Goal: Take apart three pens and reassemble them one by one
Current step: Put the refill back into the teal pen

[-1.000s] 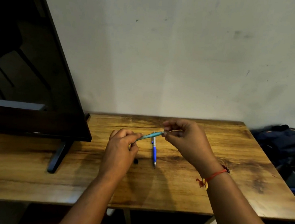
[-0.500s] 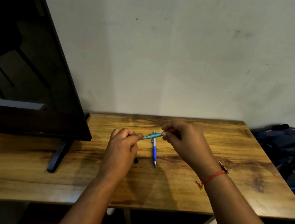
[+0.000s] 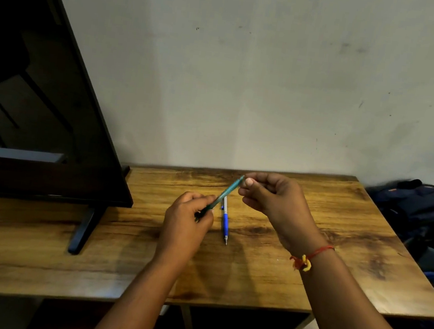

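While the left hand (image 3: 186,223) grips the teal pen (image 3: 227,191) by its lower end with curled fingers, the pen slants to the upper right. There the right hand (image 3: 274,198) pinches its top, above the blue pen (image 3: 225,221) on the counter (image 3: 306,271).

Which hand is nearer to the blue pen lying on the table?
Left. The left hand, gripping the teal pen, sits just left of the blue pen; the right hand is farther off, up and right at the teal pen's far end.
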